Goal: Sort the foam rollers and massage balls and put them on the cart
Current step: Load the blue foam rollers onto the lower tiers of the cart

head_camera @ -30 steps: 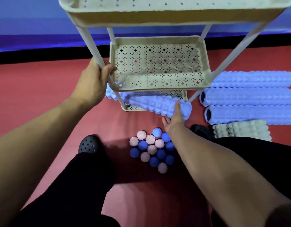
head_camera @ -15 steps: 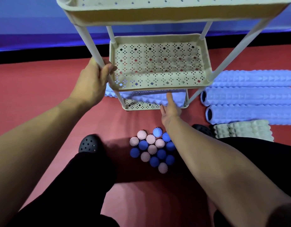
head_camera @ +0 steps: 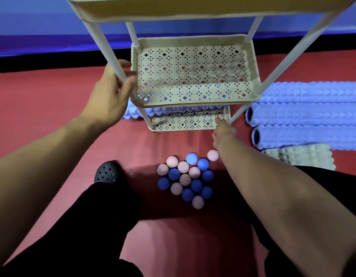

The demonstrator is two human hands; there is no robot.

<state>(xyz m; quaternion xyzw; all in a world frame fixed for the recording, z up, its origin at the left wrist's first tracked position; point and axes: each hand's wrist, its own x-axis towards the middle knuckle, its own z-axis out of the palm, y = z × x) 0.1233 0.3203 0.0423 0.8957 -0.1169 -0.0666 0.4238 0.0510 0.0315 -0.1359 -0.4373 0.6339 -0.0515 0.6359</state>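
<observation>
Left hand (head_camera: 108, 94): fingers and thumb curled round the front-left post (head_camera: 111, 62) of the cart (head_camera: 195, 102), gripping it just above the middle shelf. Right hand (head_camera: 223, 129): reaching to the front rim of the bottom shelf (head_camera: 190, 121) near its right corner; fingers seen end-on, so whether they are straight or curled cannot be told.

Floor (head_camera: 43, 108): red matting, with a black strip and a blue wall behind.

Cart: cream plastic, three perforated shelves on white posts. One pale blue spiked foam roller (head_camera: 133, 112) lies across the bottom shelf, its left end sticking out past the post.

Foam rollers on floor (head_camera: 305, 113), right of cart: three pale blue, side by side; one shorter cream roller (head_camera: 301, 155) nearest the person.

Massage balls (head_camera: 186, 176): spiky, pink and blue, clustered on the floor in front of the cart, between the person's legs.

Black perforated clog (head_camera: 107, 172): left of the balls.
</observation>
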